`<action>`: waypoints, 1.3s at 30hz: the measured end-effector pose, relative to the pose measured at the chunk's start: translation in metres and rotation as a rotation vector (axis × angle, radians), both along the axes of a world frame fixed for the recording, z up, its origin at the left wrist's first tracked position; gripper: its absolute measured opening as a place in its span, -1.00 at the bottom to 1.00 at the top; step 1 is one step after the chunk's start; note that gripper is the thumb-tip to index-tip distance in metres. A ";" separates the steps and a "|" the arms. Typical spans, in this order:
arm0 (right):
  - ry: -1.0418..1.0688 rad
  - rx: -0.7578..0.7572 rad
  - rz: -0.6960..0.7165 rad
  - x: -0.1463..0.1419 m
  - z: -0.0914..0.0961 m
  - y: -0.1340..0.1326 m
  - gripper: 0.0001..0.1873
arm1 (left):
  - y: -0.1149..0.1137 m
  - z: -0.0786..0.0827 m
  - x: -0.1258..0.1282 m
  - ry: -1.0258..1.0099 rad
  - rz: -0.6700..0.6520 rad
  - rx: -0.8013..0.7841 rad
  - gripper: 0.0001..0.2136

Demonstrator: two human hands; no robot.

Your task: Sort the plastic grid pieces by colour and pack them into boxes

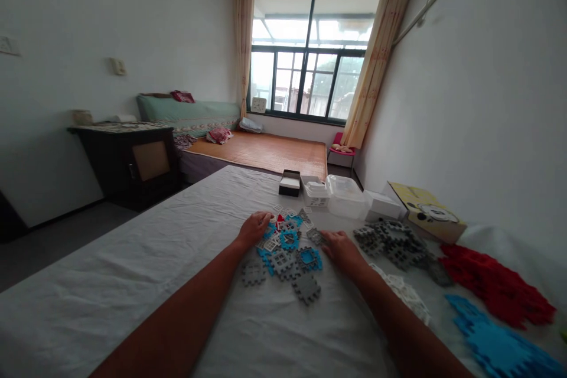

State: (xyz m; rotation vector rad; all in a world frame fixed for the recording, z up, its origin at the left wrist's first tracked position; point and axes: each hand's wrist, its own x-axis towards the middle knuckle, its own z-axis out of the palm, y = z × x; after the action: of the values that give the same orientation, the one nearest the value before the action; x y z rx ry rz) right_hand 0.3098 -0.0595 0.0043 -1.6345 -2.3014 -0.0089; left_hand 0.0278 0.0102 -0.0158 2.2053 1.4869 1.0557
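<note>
White cloth-covered desk (pixel 177 254): carries all loose pieces and boxes listed below.
Left hand (pixel 256 228): fingers bent together, at the left edge of the mixed pile (pixel 289 248); cannot tell whether it grips a piece.
Right hand (pixel 340 248): fingers loosely bent, at the right edge of that pile, by a grey piece (pixel 315 236); cannot tell whether it holds the piece or only rests beside it.
Mixed pile: grey, blue, white and a little red; flat, mostly square pieces, many with notched edges, some with cut-out middles; lies between the 2 hands.
Near edge of pile: 1 solid grey square (pixel 306 289), notched, nearest the wearer; 1 grey square (pixel 254 272) at left, below the left hand.
Sorted heaps, right side: dark grey heap (pixel 396 243), white heap (pixel 405 294) partly behind the right forearm, red heap (pixel 498 283), blue heap (pixel 505 339).
Boxes, far edge: small black box (pixel 290 190), small white tub (pixel 315 196), clear plastic tub (pixel 345 198), white box (pixel 383 205), yellow box (pixel 423 212) with a cartoon figure.
Room beyond: dark cabinet (pixel 128 162), bed (pixel 274 150) with an orange-brown mat, window (pixel 310 53), pink chair (pixel 341 147).
</note>
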 end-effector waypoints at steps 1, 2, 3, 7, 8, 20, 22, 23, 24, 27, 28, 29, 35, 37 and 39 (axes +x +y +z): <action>-0.009 -0.002 -0.002 0.000 -0.004 0.002 -0.66 | 0.000 0.000 0.000 -0.006 -0.002 -0.005 -0.64; -0.016 -0.002 -0.002 0.000 -0.007 0.003 -0.68 | 0.000 0.000 0.000 -0.010 -0.003 -0.008 -0.64; -0.021 -0.001 -0.004 0.002 -0.008 0.004 -0.69 | 0.000 0.000 0.000 -0.009 -0.005 -0.011 -0.64; -0.001 0.073 -0.082 0.020 0.005 -0.002 -0.66 | 0.001 -0.001 0.001 -0.017 -0.011 -0.024 -0.64; 0.008 0.090 -0.116 0.028 0.012 -0.004 -0.66 | 0.000 0.000 0.001 -0.029 -0.011 -0.028 -0.64; 0.046 -0.161 -0.003 0.041 0.042 -0.021 -0.72 | -0.033 0.027 0.016 0.193 -0.271 0.000 -0.72; 0.066 -0.149 0.051 0.019 0.040 -0.026 -0.72 | -0.038 0.029 0.023 0.196 -0.343 -0.037 -0.69; 0.074 -0.134 0.068 0.009 0.038 -0.029 -0.72 | -0.040 0.030 0.024 0.176 -0.360 -0.053 -0.69; 0.083 -0.115 0.077 0.002 0.037 -0.031 -0.72 | -0.040 0.031 0.024 0.153 -0.359 -0.058 -0.69; 0.113 -0.073 0.099 -0.010 0.030 -0.036 -0.72 | -0.039 0.037 0.015 0.159 -0.322 -0.026 -0.74; 0.119 -0.077 0.114 -0.011 0.026 -0.037 -0.72 | -0.038 0.038 0.011 0.191 -0.324 -0.014 -0.77; 0.127 -0.091 0.138 -0.013 0.023 -0.038 -0.70 | -0.037 0.040 0.007 0.231 -0.337 -0.010 -0.78; 0.279 -0.111 0.229 -0.026 0.007 -0.036 -0.61 | -0.033 0.035 -0.006 0.346 -0.251 0.005 -0.69; 0.310 -0.087 0.230 -0.029 0.005 -0.035 -0.65 | -0.031 0.032 -0.008 0.355 -0.126 0.008 -0.70; 0.304 -0.062 0.224 -0.030 0.004 -0.033 -0.68 | -0.028 0.031 -0.010 0.350 -0.028 0.006 -0.69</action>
State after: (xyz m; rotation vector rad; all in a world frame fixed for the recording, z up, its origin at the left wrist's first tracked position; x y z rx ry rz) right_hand 0.2798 -0.0929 0.0083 -1.2917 -2.2480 0.3411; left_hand 0.0174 -0.0180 0.0150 2.5042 1.5807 0.6890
